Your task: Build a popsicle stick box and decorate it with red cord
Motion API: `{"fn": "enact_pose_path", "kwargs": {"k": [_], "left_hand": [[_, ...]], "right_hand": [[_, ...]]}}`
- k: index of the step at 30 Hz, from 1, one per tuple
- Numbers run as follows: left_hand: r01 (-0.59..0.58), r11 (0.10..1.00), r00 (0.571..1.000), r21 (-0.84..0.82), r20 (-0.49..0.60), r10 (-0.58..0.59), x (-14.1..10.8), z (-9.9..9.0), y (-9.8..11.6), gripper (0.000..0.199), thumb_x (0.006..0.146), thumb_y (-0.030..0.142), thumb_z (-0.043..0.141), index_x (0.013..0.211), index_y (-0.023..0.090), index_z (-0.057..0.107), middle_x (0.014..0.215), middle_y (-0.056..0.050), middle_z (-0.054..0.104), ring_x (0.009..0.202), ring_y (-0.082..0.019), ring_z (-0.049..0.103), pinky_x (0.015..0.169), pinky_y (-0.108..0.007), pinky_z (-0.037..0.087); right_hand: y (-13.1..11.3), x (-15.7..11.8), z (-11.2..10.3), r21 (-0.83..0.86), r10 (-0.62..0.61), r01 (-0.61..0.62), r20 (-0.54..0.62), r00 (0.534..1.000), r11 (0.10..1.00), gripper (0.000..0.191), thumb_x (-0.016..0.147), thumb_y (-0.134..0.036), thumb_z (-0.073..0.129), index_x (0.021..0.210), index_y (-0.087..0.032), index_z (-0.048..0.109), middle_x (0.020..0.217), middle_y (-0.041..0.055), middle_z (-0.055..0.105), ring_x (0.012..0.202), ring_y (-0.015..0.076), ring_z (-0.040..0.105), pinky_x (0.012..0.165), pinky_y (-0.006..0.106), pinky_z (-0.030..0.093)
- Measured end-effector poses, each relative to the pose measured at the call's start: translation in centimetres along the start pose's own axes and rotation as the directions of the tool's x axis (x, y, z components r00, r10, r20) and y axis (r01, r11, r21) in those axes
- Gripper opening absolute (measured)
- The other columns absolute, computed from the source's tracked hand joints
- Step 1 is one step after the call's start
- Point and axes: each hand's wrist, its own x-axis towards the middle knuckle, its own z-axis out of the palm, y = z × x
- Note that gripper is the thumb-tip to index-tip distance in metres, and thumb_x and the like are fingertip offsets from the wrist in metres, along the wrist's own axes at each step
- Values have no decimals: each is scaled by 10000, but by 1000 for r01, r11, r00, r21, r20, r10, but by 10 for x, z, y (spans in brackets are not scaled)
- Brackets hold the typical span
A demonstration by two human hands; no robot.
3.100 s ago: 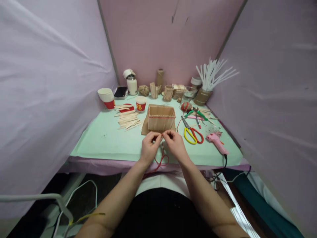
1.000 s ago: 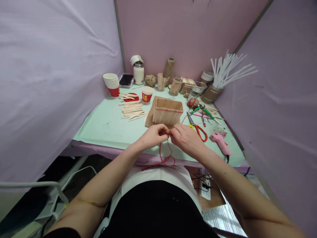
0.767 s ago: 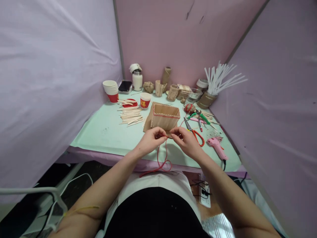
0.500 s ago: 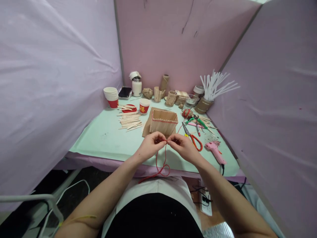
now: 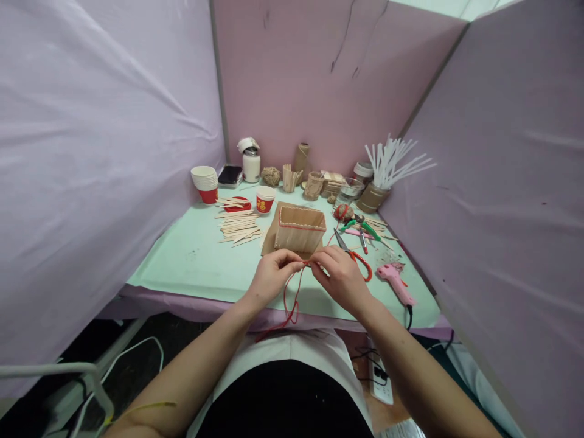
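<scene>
My left hand (image 5: 274, 274) pinches a red cord (image 5: 286, 302) between thumb and fingertips. My right hand (image 5: 338, 272) is closed on the same cord, a short distance to the right. Below the hands the cord hangs in loops over the table edge onto my lap. Just beyond my fingers stands a box of wooden sticks (image 5: 298, 236), open at the top, with red cord along its rim. It rests on a piece of brown cardboard (image 5: 269, 238). Orange-handled scissors (image 5: 360, 264) lie right beside my right hand.
Wooden sticks (image 5: 239, 226) and paper cups (image 5: 205, 182) are on the left. To the right lie a pink glue gun (image 5: 396, 283), green-handled pliers (image 5: 370, 230) and a ball of twine with red cord (image 5: 344, 212). White glue sticks (image 5: 392, 161) stand in a holder at the back right.
My fingertips have moved slightly apart, with a short stretch of red cord now between them. The hanging loop has narrowed and shifted left. The view has tilted a little.
</scene>
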Motion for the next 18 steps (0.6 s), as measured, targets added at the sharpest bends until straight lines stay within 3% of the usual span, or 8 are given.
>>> {"fn": "enact_pose_path", "kwargs": {"k": [12,18], "left_hand": [[-13,997,999,71,-32,15,-5,0,0,102,754,265,637,721,172,667,711,-5,689,686,-148,597,664,-259,462],[8,1000,999,23,-49,-7,-7,3,2,100,753,244,644,710,156,662,700,-21,682,685,-148,602,668,-262,465]], "right_hand": [[-6,-2,2,-118,93,-107,-124,988,987,202,905,-144,485,720,-223,510,707,38,558,725,199,479,643,318,377],[-12,-3,1,-9,225,-230,-164,960,973,194,898,-156,490,715,-220,487,709,36,546,720,196,479,656,331,379]]}}
